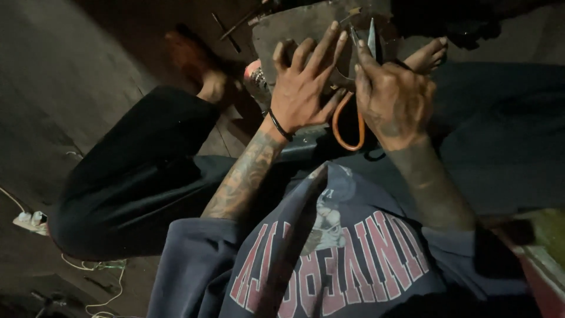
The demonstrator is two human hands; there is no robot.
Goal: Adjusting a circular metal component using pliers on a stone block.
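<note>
I sit on the floor with my legs spread, looking down at my lap. My left hand [303, 85] lies flat with fingers spread on a dark grey sheet of stiff material [288, 26] resting between my feet. My right hand [391, 97] grips orange-handled scissors [347, 126]; the blades [371, 38] point away from me, open over the sheet's edge next to my left fingertips. A black band circles my left wrist.
My bare feet [432, 56] flank the sheet. A thin dark rod [226, 32] lies on the floor beyond it. A white power strip [29, 222] with a pale cable sits at the left edge. The scene is dim.
</note>
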